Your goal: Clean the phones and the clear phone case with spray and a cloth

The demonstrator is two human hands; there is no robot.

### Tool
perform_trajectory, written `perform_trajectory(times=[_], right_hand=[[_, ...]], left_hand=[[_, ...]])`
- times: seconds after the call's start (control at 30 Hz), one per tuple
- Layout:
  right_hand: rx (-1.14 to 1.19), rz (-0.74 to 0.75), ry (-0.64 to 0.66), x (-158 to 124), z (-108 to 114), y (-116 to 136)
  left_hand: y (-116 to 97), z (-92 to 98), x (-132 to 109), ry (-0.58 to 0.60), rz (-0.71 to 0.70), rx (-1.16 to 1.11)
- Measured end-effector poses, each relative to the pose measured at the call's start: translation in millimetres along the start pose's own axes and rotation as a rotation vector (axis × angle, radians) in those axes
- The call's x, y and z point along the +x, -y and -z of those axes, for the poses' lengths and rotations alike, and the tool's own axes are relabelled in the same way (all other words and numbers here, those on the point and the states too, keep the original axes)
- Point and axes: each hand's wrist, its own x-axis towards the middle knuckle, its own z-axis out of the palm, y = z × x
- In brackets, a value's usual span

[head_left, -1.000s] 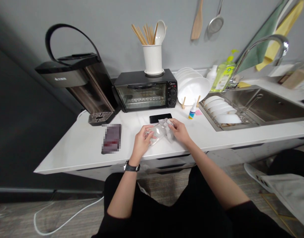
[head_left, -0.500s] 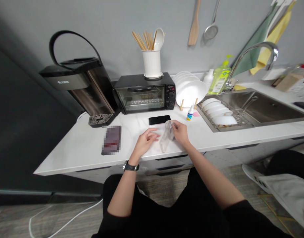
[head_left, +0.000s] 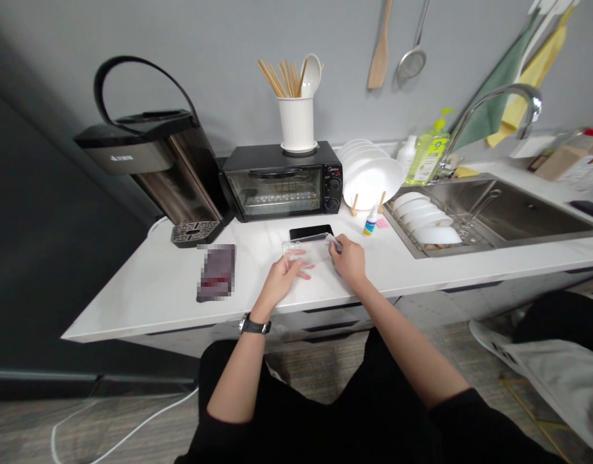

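Observation:
A clear phone case (head_left: 307, 242) is held level over the counter, between my two hands. My left hand (head_left: 281, 278) grips its left end, and some fingers show through the see-through plastic. The right end is in my right hand (head_left: 349, 261), whose fingers are closed on it near the corner; whether they also pinch something small is too unclear to make out. Just behind the case lies a black phone (head_left: 310, 231), its near edge partly covered. A small white, blue and yellow bottle (head_left: 370, 222) stands upright to the right, beside a pink slip (head_left: 382, 223).
A blurred dark item (head_left: 217, 272) lies on the counter (head_left: 146, 290) at left. Behind stand a water dispenser (head_left: 180, 174), a toaster oven (head_left: 281, 187) with a utensil holder (head_left: 297, 122) on top, and racked plates (head_left: 371, 183). The sink (head_left: 514, 209) is at right.
The clear case has swung from hanging upright in my right hand to lying level across both hands. My left hand, free before, has taken its left end.

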Motion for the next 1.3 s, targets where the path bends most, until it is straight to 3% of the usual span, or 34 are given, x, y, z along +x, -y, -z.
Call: perform_trajectory(times=[0.07, 0.27, 0.57, 0.7, 0.8, 0.9, 1.03, 1.13, 1.2, 1.3], right_hand=[[0.049, 0.042, 0.038, 1.1, 2.4, 0.1], [0.150, 0.045, 0.036, 5.3, 6.9, -7.4], [0.182, 0.069, 0.084, 6.8, 5.4, -7.7], [0.153, 0.022, 0.009, 3.5, 8.9, -5.0], [0.146, -0.003, -0.113, 1.4, 12.5, -3.5], [0.146, 0.170, -0.082, -3.2, 10.7, 3.7], [0.055, 0.628, 0.174, -21.3, -2.1, 27.1], [-0.051, 0.849, 0.331, -31.2, -5.5, 37.8], [-0.114, 0.879, 0.352, -28.8, -0.3, 34.4], [-0.219, 0.714, 0.241, -20.8, 10.2, 24.2]], left_hand=[[4.0, -0.4, 1.6, -0.023, 0.049, 0.001], [6.0, -0.1, 0.5, 0.123, 0.037, -0.046], [6.5, -0.1, -0.2, 0.055, 0.054, -0.150], [7.4, 1.4, -0.1, -0.064, 0.002, -0.009], [6.9, 1.5, 0.9, -0.060, -0.060, 0.176], [7.7, 1.1, 1.9, -0.008, -0.084, 0.263], [13.4, 2.3, 1.4, -0.035, -0.130, 0.371], [16.5, 3.7, 0.7, -0.084, -0.128, 0.407], [15.6, 3.5, 1.2, -0.074, -0.127, 0.415], [11.6, 1.6, 3.1, -0.024, -0.125, 0.408]])
